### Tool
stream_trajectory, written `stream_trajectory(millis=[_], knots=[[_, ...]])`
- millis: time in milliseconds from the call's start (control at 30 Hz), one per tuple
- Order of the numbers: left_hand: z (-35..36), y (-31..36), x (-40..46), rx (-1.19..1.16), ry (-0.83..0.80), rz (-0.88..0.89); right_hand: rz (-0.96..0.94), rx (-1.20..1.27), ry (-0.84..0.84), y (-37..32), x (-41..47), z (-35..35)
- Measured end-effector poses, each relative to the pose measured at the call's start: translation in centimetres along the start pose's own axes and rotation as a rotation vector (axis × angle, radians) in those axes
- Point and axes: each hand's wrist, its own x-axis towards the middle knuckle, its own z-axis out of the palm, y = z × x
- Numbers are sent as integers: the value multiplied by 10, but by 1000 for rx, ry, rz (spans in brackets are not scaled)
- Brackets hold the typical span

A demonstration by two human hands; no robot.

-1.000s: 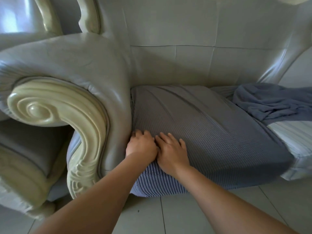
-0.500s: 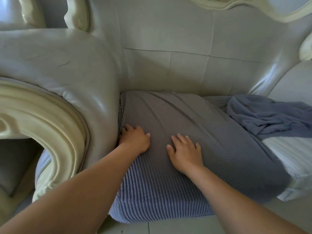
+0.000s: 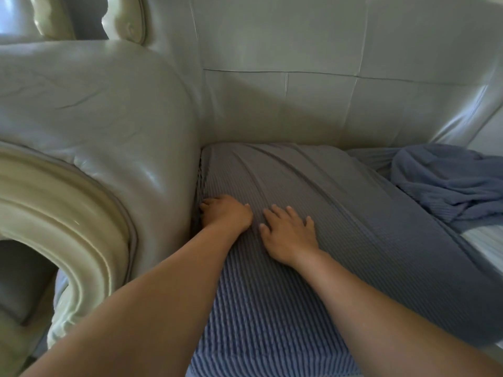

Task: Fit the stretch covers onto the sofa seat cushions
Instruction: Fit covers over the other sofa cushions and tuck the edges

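Note:
A seat cushion in a grey-blue ribbed stretch cover lies on the sofa against the left armrest. Diagonal wrinkles run across its top. My left hand rests on the cushion's left edge, its fingertips dipping into the gap beside the armrest. My right hand lies flat on the cover just to the right, fingers spread. A second blue cover lies bunched on the neighbouring cushion, whose pale striped fabric shows bare.
The padded grey leather armrest with a carved cream scroll front stands close on the left. The leather backrest rises behind the cushion.
Both hands have slid further back along the cushion's left side, and the right hand has moved apart from the left. The view has moved closer and lower.

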Motion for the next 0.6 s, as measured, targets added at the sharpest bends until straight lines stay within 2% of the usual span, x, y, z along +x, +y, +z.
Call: stream_trajectory(millis=[100, 200, 300, 367, 433, 500, 600], knots=[[1, -5, 7, -8, -9, -22, -169, 32, -81, -26, 5, 4], [-6, -6, 12, -9, -44, 1, -266, 51, -88, -15, 7, -10], [-4, -1, 14, 25, -49, -25, -119, 36, 8, 23, 12, -23], [-3, 4, 17, 52, -51, -13, 41, -13, 6, 50, 18, -26], [-3, 7, 23, 56, -50, 11, 113, -57, -25, 60, 23, -23], [-2, 10, 33, 58, -32, 20, 51, -57, -49, 47, 30, -16], [0, 10, 40, 47, 5, 23, -172, -45, -106, 11, 36, -7]])
